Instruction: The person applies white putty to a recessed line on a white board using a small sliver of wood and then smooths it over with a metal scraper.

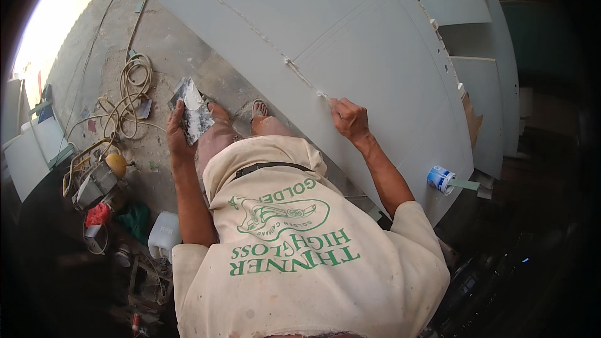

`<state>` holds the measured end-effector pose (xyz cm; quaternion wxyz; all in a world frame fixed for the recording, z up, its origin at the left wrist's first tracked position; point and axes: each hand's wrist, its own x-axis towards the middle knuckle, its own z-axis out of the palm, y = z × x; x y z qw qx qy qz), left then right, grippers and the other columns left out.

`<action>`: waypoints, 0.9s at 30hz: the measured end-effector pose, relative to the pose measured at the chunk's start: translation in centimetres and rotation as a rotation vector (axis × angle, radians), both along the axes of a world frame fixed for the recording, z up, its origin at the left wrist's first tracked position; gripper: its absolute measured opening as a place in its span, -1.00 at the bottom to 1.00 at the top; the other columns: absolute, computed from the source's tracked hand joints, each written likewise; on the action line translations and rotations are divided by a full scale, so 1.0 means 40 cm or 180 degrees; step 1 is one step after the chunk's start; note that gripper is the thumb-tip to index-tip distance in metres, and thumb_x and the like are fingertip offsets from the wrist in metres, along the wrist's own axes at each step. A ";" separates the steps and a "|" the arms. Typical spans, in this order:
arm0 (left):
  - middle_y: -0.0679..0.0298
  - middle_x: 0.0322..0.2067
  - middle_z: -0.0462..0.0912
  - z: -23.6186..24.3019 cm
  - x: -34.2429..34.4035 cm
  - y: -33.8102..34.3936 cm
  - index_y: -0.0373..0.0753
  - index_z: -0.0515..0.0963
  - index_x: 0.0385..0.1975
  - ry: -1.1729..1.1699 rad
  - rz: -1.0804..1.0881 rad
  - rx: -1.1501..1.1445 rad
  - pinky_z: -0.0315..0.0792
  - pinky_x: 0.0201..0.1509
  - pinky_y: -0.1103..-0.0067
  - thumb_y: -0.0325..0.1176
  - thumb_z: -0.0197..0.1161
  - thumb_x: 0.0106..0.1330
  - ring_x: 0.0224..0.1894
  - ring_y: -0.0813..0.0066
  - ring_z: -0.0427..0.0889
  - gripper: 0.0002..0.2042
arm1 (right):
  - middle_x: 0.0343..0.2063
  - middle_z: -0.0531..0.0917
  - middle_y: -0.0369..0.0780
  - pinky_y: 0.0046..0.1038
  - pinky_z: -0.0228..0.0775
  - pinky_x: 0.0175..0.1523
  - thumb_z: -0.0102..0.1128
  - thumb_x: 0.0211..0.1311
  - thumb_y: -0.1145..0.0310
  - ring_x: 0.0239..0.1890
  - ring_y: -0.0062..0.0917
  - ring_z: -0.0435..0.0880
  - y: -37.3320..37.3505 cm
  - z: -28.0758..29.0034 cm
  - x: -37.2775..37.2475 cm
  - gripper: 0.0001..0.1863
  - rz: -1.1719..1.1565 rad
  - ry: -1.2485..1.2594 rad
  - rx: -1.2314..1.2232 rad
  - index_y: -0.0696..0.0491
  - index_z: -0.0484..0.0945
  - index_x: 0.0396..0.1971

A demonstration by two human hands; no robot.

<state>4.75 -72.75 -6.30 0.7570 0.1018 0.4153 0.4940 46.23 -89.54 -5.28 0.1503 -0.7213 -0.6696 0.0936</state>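
Left hand: the person's left hand is gripping the left edge of a flat board, thumb lying along its face, fingers closing in behind; how far they are wrapping underneath cannot be told.
Board load: white paste is sitting on its upper part, with dark and white smears showing below.
Board position: it is being held out over the floor, just above the sandalled feet.
Right hand: the person's right hand is resting at the large pale panel, fingers curling in tightly, fingertips nearly meeting; whether they are holding a small tool cannot be told.
Seam: a thin, rough white line is running diagonally across the panel, its lower visible end lying right by the right fingertips; small lumps are standing out along it.
Panel corner: a blue-and-white tin is sitting near the right-hand end, a flat green strip projecting beside it.
Floor, left: a pale cable is lying in loose coils; nearer the body, a white plastic container is standing close to the left arm.
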 end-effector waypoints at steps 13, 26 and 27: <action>0.16 -0.02 0.74 -0.029 0.048 -0.207 -0.33 0.59 0.10 -0.0272 -0.0467 0.0405 0.69 0.01 0.44 -0.32 0.15 0.53 -0.07 0.39 0.77 -0.71 | -0.56 0.55 -0.25 -0.33 0.48 -0.52 0.30 0.16 0.45 -0.58 -0.32 0.63 -0.412 -0.006 0.139 -0.88 -0.0234 -0.0023 0.0070 0.04 0.68 -0.28; 0.18 -0.01 0.75 -0.096 -0.015 -0.668 -0.33 0.59 0.13 -0.0057 -0.0071 0.0417 0.68 -0.04 0.43 -0.30 0.18 0.52 -0.07 0.37 0.77 -0.69 | -0.53 0.63 -0.17 -0.27 0.52 -0.48 0.29 0.19 0.44 -0.54 -0.20 0.67 -0.803 -0.030 0.271 -0.86 -0.0305 -0.0068 0.0120 0.08 0.69 -0.25; 0.19 -0.01 0.75 -0.103 -0.024 -0.714 -0.33 0.59 0.13 -0.0053 -0.0082 0.0440 0.68 -0.03 0.43 -0.30 0.18 0.52 -0.07 0.37 0.77 -0.69 | -0.52 0.63 -0.16 -0.27 0.52 -0.48 0.29 0.19 0.44 -0.54 -0.18 0.67 -0.831 -0.032 0.278 -0.86 -0.0298 -0.0071 0.0129 0.08 0.69 -0.25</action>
